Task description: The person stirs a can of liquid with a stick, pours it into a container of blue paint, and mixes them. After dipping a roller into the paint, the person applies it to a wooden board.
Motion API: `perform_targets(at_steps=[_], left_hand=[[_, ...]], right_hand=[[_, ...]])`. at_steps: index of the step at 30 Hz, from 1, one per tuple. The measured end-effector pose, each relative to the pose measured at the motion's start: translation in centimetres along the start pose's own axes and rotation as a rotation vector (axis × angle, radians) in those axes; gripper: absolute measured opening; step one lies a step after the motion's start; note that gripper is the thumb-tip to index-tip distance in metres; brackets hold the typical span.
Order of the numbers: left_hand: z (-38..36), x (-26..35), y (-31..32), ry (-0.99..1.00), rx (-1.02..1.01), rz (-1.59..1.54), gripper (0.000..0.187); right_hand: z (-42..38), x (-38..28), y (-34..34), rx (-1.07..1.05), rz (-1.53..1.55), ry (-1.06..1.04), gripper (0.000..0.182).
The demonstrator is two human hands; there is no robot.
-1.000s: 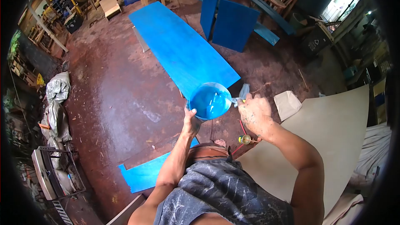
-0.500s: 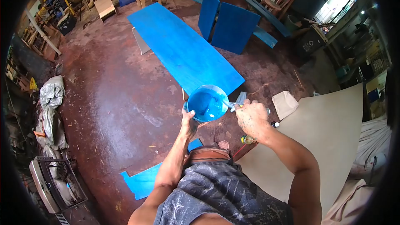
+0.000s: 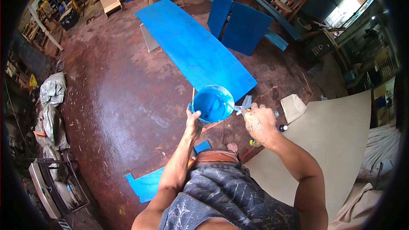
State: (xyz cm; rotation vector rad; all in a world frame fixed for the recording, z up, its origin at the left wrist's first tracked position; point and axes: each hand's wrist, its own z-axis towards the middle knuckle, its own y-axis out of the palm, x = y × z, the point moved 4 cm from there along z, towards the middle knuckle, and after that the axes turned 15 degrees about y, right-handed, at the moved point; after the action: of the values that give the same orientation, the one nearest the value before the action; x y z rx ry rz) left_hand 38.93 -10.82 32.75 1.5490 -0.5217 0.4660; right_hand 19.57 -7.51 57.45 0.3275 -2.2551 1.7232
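My left hand grips the near left side of a round paint bucket, thumb over the rim. Wet blue paint coats its inside, and the bucket tips toward me. At the right rim, my right hand, speckled with paint, is closed on the handle of what looks like a paintbrush. The brush's far end is hard to make out against the paint. Just beyond the bucket lies a long blue-painted board, raised off the floor on supports.
Two blue panels stand upright past the board. A pale sheet spreads at my right, with bottles and a beige cloth-like piece near its edge. Another blue piece lies at lower left. Silvery sacks line the left.
The view has shifted slightly, so the board and panels appear a little farther right. The bucket and both hands stay nearly in place, with a small change at the brush inside the bucket.
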Motion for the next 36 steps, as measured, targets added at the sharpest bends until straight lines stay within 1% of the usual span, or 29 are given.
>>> perform_targets(at_steps=[2,4,5,7,10,15,16,19,22,25,26,29,30,32,33,36], left_hand=[[-0.1,0.2,0.3,-0.011,-0.004,0.002,0.105],[-1.0,0.9,1.5,-0.018,-0.016,0.014,0.100],[-1.2,1.2,1.9,-0.024,-0.012,-0.003,0.101],[-1.6,1.6,2.2,-0.033,-0.001,-0.037,0.102],[-0.6,1.9,1.7,0.008,-0.050,-0.075,0.112],[0.0,2.5,0.4,0.027,-0.030,-0.037,0.112],[0.2,2.7,0.5,0.024,-0.029,-0.039,0.112],[0.5,3.6,0.8,0.034,-0.066,-0.054,0.108],[0.7,4.0,0.4,0.052,-0.039,-0.034,0.107],[0.9,4.5,0.6,0.034,-0.091,-0.035,0.108],[0.9,4.9,1.0,0.028,-0.100,-0.022,0.110],[0.9,5.0,0.9,0.032,-0.107,0.011,0.110],[0.9,5.0,0.7,0.026,-0.097,0.020,0.110],[1.0,5.0,0.4,0.012,-0.078,0.037,0.111],[0.9,5.2,0.4,0.011,-0.081,0.030,0.111],[0.9,5.7,0.4,0.015,-0.088,0.017,0.111]], right_hand=[[-0.6,-0.4,-0.5,-0.009,0.032,-0.006,0.038],[-0.7,-0.5,-0.3,0.101,0.090,-0.010,0.040],[-0.8,-0.4,-0.1,0.158,0.119,-0.012,0.041],[-1.3,0.2,0.3,0.173,0.198,0.021,0.043],[-2.6,0.9,1.3,0.193,0.339,0.061,0.044],[-4.5,1.4,5.6,0.311,0.664,0.090,0.045],[-4.6,1.3,6.6,0.285,0.742,0.131,0.046],[-5.2,0.6,8.7,0.309,0.869,0.168,0.048],[-5.2,-0.3,10.8,0.292,1.059,0.149,0.059],[-5.6,-1.9,11.0,0.269,1.250,0.219,0.070],[-5.6,-2.3,11.5,0.131,1.315,0.268,0.077],[-4.9,-3.2,12.7,0.219,1.387,0.152,0.073],[-4.8,-3.4,12.9,0.170,1.450,0.188,0.057],[-4.5,-3.8,13.4,0.075,1.479,0.206,0.043],[-4.4,-3.9,13.4,0.029,1.493,0.216,0.036],[-5.0,-4.3,12.2,-0.035,1.597,0.284,0.028]])
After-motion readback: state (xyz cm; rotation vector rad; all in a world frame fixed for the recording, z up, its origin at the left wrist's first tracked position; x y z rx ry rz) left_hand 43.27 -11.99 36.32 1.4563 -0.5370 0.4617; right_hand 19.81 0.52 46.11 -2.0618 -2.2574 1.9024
